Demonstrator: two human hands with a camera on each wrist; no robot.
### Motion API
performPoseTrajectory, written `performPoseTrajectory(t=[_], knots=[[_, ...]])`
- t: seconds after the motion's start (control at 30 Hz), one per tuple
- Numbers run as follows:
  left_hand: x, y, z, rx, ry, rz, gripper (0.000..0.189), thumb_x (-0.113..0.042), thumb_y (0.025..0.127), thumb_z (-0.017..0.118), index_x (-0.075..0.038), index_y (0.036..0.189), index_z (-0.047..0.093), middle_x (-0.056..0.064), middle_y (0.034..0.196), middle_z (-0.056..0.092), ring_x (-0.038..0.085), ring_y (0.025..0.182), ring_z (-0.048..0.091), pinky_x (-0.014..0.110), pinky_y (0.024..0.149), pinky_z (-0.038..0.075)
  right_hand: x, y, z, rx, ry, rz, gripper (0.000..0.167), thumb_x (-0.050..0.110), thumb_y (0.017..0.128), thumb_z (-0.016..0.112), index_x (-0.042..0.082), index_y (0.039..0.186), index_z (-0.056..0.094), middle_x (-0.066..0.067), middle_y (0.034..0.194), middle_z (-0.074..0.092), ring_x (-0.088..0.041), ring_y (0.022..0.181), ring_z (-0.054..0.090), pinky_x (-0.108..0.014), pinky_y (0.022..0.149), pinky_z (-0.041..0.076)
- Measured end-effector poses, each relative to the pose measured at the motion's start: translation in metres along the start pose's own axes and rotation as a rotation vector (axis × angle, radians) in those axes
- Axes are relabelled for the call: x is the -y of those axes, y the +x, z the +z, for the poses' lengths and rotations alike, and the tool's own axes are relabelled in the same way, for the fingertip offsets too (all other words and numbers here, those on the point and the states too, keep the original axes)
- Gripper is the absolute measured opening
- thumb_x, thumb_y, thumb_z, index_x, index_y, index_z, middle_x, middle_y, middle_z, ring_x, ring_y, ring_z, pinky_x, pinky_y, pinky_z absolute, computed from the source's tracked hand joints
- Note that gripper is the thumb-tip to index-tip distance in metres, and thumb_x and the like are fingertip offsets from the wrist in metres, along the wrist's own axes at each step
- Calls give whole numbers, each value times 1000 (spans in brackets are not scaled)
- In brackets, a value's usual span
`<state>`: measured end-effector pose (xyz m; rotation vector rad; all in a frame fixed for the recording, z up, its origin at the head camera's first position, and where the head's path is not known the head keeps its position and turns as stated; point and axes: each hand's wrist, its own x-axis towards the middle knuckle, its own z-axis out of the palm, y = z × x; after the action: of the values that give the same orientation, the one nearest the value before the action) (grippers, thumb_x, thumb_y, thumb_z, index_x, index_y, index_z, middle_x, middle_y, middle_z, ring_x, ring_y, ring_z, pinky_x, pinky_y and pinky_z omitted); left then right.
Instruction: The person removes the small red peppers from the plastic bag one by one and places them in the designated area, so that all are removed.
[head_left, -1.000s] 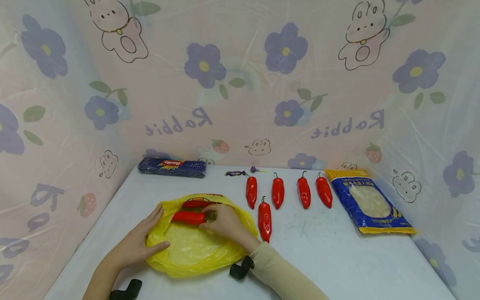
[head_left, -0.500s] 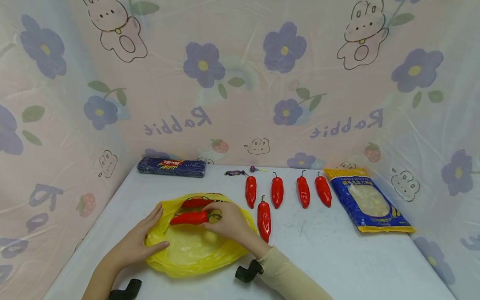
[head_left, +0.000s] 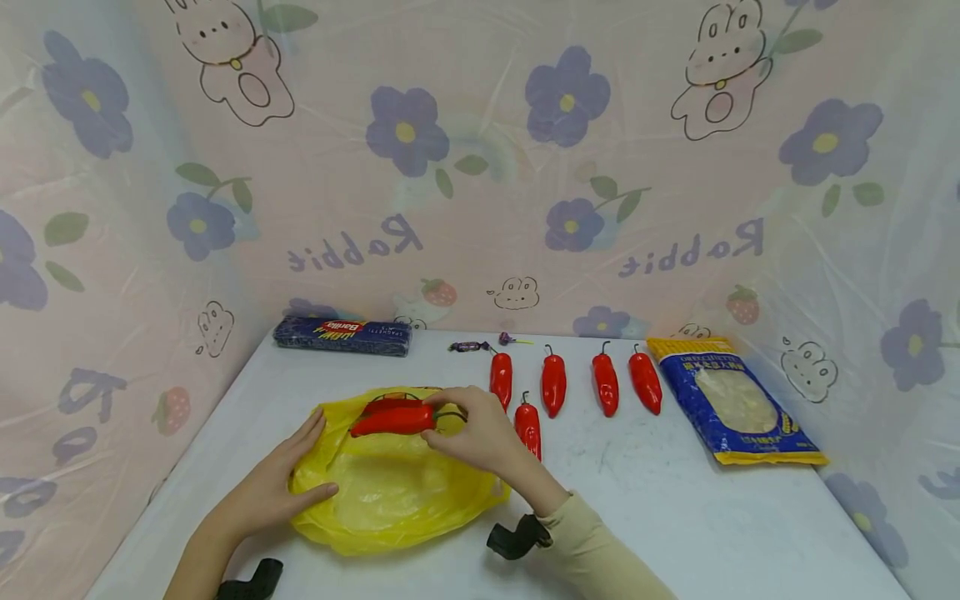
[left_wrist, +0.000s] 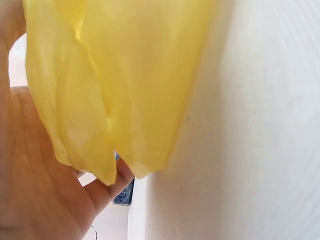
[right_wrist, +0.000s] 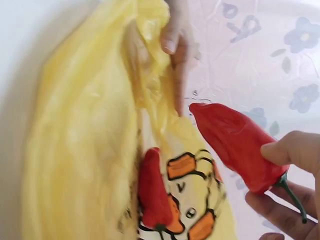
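Note:
My right hand (head_left: 468,429) holds a red chili pepper (right_wrist: 235,142) near its green stem, between thumb and fingers. The pepper lies sideways over the mouth of a yellow plastic bag (head_left: 397,500), its tip pointing left. Another red pepper (right_wrist: 155,195) shows against the bag's printed inside wall in the right wrist view. My left hand (head_left: 277,483) is at the bag's left rim, fingers straight along the outside and thumb stretched over the edge. Yellow plastic (left_wrist: 140,90) hides part of the left hand in the left wrist view.
Several red peppers (head_left: 554,386) lie right of the bag. A blue spaghetti pack (head_left: 343,336) is at the back left, a wrapped candy (head_left: 468,347) and a lollipop (head_left: 506,338) at back centre. A blue-and-yellow pasta bag (head_left: 735,400) lies right. Printed curtains (head_left: 480,208) surround the white table.
The right hand has lifted the pepper up and to the right, from inside the bag to over its mouth. The left hand has kept its place at the rim.

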<state>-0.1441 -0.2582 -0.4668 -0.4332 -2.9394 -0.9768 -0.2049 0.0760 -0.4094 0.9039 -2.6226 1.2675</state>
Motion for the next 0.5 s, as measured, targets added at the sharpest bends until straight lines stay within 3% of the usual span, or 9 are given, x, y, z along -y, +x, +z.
performPoseTrajectory(t=[0.17,0.37,0.5], knots=[[2,0,0,-7,3,15,100,-51,92,78,-1,165,32,21,175,22,55,153,30,76,117,32,-2,0,-13,-42,37,-53,37,26,88,84,15,122,79,3,119,79,-22,104,68,-33,89,61],[3,0,1,-8,-7,21,100,-50,92,79,0,165,32,21,175,21,56,153,29,76,117,31,-4,-1,-27,-111,24,-85,32,26,87,84,19,118,81,8,108,78,-13,84,54,-23,69,44],[4,0,2,-9,-16,29,100,-49,92,79,-1,165,32,21,175,21,56,153,29,76,117,30,-4,-2,-35,-145,61,-88,34,23,88,85,15,120,80,5,111,79,-19,81,54,-23,66,42]])
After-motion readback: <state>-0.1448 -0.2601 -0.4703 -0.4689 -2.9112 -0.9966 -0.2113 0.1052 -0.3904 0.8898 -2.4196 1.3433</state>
